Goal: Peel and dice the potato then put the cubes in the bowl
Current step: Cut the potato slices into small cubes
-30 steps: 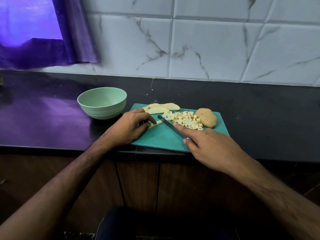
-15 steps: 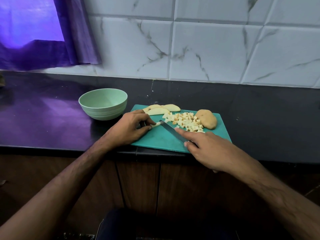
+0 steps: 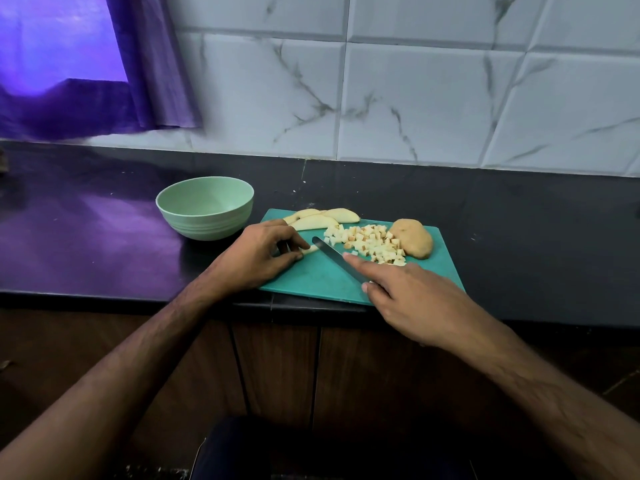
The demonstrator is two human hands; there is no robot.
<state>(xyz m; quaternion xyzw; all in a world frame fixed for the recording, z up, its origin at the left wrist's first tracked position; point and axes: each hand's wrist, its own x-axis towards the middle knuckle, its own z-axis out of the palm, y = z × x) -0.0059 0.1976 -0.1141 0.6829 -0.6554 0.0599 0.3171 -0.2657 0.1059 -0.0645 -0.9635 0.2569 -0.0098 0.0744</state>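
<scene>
On the teal cutting board (image 3: 311, 282) my left hand (image 3: 256, 258) pinches a thin potato strip (image 3: 310, 250) against the board. My right hand (image 3: 408, 299) grips a knife (image 3: 336, 258), forefinger laid along its spine, blade tip just right of the strip. A pile of several potato cubes (image 3: 370, 242) lies behind the blade. Peeled potato wedges (image 3: 322, 218) rest at the board's far left. A half potato with skin (image 3: 414, 237) sits at the far right. The pale green bowl (image 3: 204, 211) stands to the left of the board with nothing inside.
The board's near edge overhangs the front of the dark counter (image 3: 86, 244). A marble-tiled wall (image 3: 415, 98) rises behind, and a purple curtain (image 3: 104, 64) hangs at the upper left. Wooden cabinet doors (image 3: 277, 368) are below the counter.
The knife has shifted slightly left toward the strip under my left fingers. My left hand keeps its hold on the strip. The view has dipped a little.
</scene>
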